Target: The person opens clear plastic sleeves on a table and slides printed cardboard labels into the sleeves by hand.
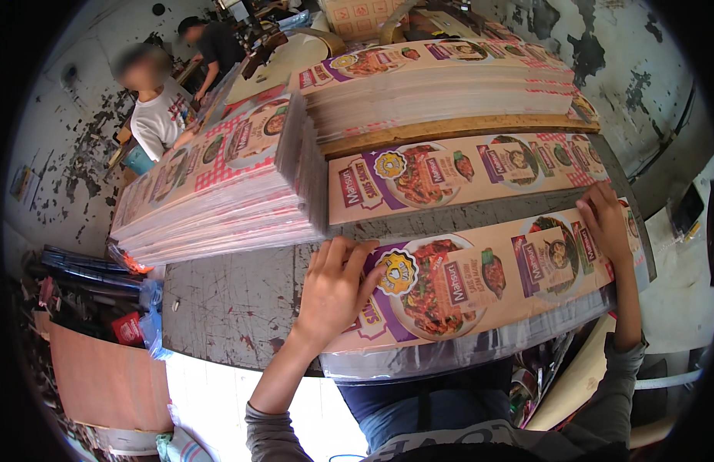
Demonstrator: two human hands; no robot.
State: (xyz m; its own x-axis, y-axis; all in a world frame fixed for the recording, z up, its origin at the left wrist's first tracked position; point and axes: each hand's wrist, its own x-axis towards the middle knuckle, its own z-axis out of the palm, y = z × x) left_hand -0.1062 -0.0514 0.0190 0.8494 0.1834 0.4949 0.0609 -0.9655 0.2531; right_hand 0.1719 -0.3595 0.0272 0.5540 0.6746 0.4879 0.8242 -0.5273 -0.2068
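Here, both hands (pixel 338 289) on printed sheet stack (pixel 480 281).

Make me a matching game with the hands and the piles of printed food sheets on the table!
Things:
1. left hand
2. right hand
3. tall side stack
4. wooden board

Places:
A. under the far stack of sheets
B. flat on the left end of the nearest printed sheet stack
C. on the right end of that nearest stack
D. at the table's left, near a person in a white shirt

Pairs: 1-B, 2-C, 3-D, 4-A
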